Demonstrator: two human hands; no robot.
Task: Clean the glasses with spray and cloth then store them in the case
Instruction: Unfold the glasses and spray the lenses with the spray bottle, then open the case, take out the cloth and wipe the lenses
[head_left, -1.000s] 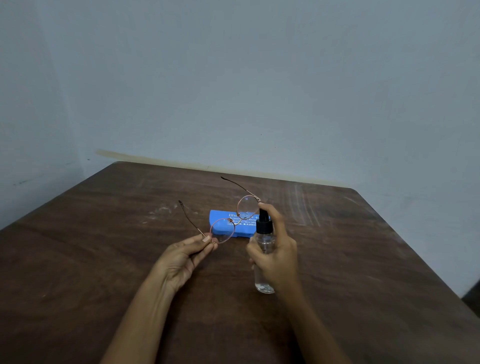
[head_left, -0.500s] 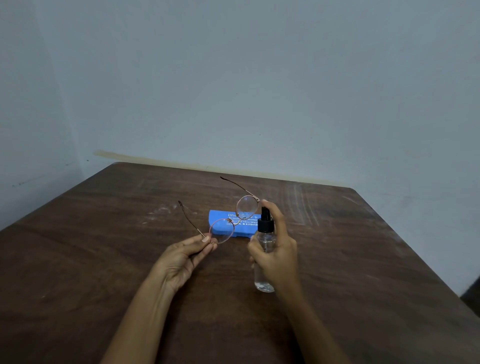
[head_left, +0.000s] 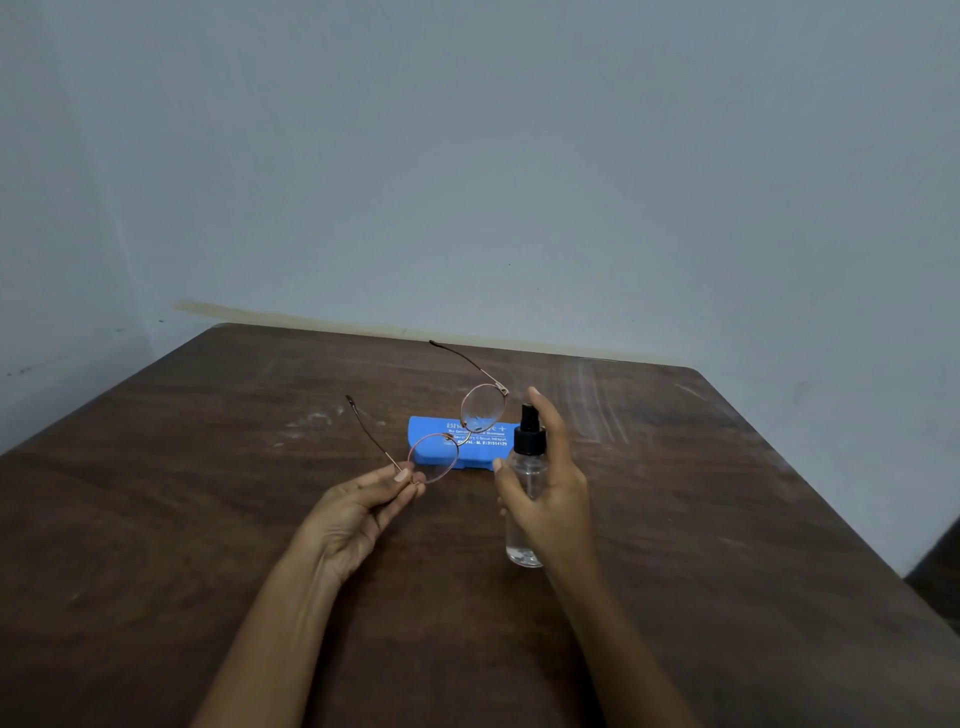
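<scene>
Two risks: glasses (head_left: 483, 408) pinched at one rim by the left hand (head_left: 358, 512) (above the blue case (head_left: 480, 458), toward the table's (head_left: 208, 519) far edge) could twist, and the spray bottle (head_left: 529, 442) gripped in the right hand (head_left: 553, 493) could miss.

Copper-wire round glasses (head_left: 434, 458) are angling up from the pinch. A clear plastic spray bottle (head_left: 523, 540) is being gripped upright. A blue plastic case (head_left: 483, 460) is lying just beyond.

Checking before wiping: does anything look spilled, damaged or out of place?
Nothing spilled or broken. The left hand pinches the glasses, the right hand holds the spray bottle upright. Only whitish scuffs mark the table, and no cloth is in view.
</scene>
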